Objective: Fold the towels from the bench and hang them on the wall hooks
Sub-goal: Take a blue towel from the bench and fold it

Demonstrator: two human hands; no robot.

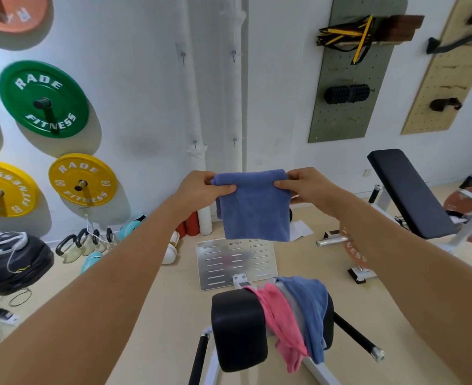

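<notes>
Both arms outstretched; left hand [201, 188] and right hand [303, 187] pinch the folded blue towel's [254, 207] top corners, held in open air above the worktop [237, 326], below the wall hooks [194, 143].

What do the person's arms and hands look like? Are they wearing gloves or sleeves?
Both arms are bare as far as the picture shows: no sleeves, gloves, watch or rings visible. The left hand and right hand are uncovered, with short nails.
</notes>
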